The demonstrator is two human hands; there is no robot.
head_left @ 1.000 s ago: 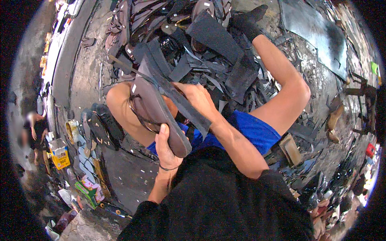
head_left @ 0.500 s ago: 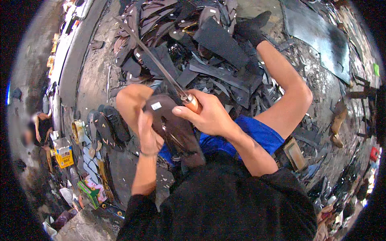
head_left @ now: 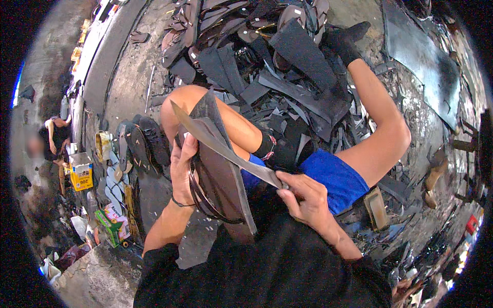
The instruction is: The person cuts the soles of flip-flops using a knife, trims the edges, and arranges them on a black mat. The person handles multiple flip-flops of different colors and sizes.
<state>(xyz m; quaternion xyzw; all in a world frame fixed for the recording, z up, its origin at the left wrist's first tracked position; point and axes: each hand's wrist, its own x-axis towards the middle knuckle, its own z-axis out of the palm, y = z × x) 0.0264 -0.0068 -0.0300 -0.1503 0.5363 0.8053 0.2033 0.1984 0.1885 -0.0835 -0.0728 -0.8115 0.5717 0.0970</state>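
Note:
My left hand (head_left: 184, 172) is closed round the left edge of a brown sandal (head_left: 218, 172), thumb on its top face, the thin straps beside my fingers. Beneath the sandal a dark rubber sole piece (head_left: 208, 107) sticks out past the toe end and along the right side. My right hand (head_left: 308, 200) grips a long knife (head_left: 226, 146) at its near end; its handle is hidden in my fingers. The blade slants up and left across the sandal's upper part, close to the sole's edge. Whether it touches, I cannot tell.
Beyond my legs lies a heap of brown sandals (head_left: 221, 23) and black rubber offcuts (head_left: 308, 56). Several dark sandals (head_left: 138, 146) stand at the left by a yellow box (head_left: 81, 172). A dark sheet (head_left: 421, 64) lies far right. Another person (head_left: 54, 136) sits at far left.
The knife has swung down from pointing up and away and now lies across the sandal. My left hand has closed on the sandal, which is turned, showing the rubber sole piece under it.

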